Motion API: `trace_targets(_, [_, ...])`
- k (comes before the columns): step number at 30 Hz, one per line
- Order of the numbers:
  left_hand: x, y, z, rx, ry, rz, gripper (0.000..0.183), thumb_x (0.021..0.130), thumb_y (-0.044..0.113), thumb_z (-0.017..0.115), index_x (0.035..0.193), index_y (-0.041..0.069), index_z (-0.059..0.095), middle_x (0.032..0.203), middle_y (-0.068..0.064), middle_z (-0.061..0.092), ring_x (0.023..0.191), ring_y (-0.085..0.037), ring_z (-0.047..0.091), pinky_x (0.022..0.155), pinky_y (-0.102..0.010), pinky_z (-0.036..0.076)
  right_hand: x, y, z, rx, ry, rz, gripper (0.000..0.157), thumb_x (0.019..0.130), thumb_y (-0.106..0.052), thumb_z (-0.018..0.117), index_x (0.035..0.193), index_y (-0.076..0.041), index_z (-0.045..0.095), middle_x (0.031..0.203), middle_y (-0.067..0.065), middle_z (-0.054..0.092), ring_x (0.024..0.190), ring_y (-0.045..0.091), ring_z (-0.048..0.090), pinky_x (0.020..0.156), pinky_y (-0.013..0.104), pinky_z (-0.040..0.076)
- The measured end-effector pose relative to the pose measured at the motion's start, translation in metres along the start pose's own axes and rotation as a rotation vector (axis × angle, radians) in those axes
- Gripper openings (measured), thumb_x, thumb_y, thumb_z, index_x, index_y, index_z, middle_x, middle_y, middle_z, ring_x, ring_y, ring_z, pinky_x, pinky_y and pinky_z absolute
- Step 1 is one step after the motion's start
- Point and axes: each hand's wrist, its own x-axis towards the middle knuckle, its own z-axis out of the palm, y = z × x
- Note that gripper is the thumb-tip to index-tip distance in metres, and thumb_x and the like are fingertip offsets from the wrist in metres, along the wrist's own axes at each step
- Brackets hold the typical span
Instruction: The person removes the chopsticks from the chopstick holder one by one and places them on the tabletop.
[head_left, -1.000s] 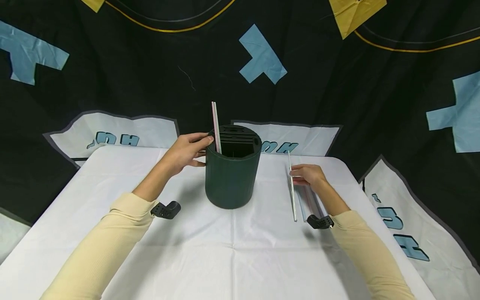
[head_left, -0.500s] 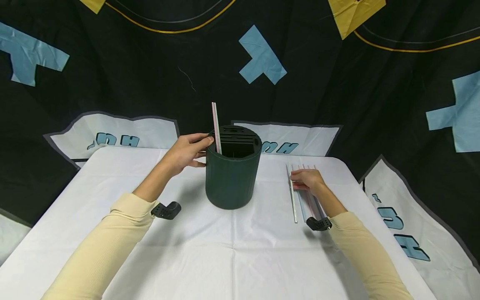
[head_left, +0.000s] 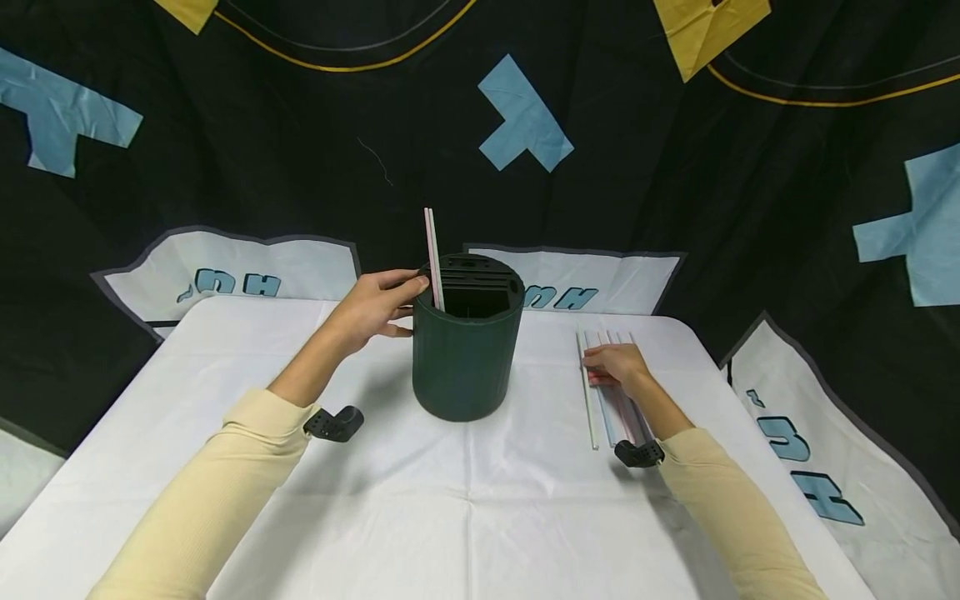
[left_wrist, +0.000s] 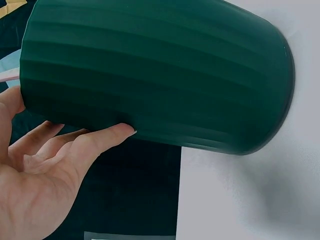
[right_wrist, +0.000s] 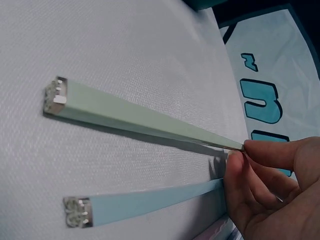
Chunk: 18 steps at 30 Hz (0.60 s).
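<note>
A dark green cylindrical utensil holder with a slotted top stands upright on the table. Two chopsticks, one pinkish and one paler, poke up from its left side. Against that same side rests my left hand, thumb at the rim and spread fingertips touching the wall. On the right, my right hand pinches a pale green chopstick between thumb and finger, low over the cloth. Its decorated metal end faces the right wrist camera. Beside it lies a light blue chopstick; my hand partly covers others.
A white cloth covers the table. Several more chopsticks lie side by side under and right of my right hand. Behind the table hangs a black printed backdrop, close to the far edge.
My right hand has lowered the pale green chopstick from a raised position to beside the others, and the row shows more fully. My left hand and the holder stay put.
</note>
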Motion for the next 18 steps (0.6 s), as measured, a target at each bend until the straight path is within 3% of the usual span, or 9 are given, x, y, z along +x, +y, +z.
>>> trace_targets(8, [0.000,0.000,0.000,0.001,0.008,-0.006,0.058,0.104,0.034,0.058,0.153,0.008,0.043,0.149,-0.018,0.053,0.134,-0.040,0.055,0.090,-0.053,0.059,-0.002,0.001,0.001,-0.015,0.005,-0.021,0.040,0.097,-0.009,0.067,0.133,0.007,0.061,0.075,-0.003,0.067,0.060,0.005,0.063,0.060,0.019,0.059])
trace_targets(13, [0.000,0.000,-0.001,0.000,0.010,-0.005,0.057,0.103,0.035,0.058,0.152,0.008,0.045,0.148,-0.017,0.054,0.134,-0.039,0.056,0.089,-0.053,0.060,-0.006,-0.002,-0.001,-0.076,0.019,-0.043,0.039,0.097,-0.012,0.065,0.132,0.004,0.063,0.104,0.012,0.073,0.071,0.008,0.065,0.067,0.020,0.060])
trace_targets(18, [0.000,0.000,-0.001,0.002,0.006,-0.002,0.056,0.104,0.034,0.058,0.152,0.008,0.045,0.147,-0.018,0.055,0.133,-0.039,0.057,0.090,-0.054,0.059,-0.010,-0.008,-0.007,-0.106,0.017,-0.056,0.040,0.098,-0.014,0.065,0.134,0.003,0.063,0.129,0.020,0.067,0.083,0.010,0.067,0.077,0.024,0.061])
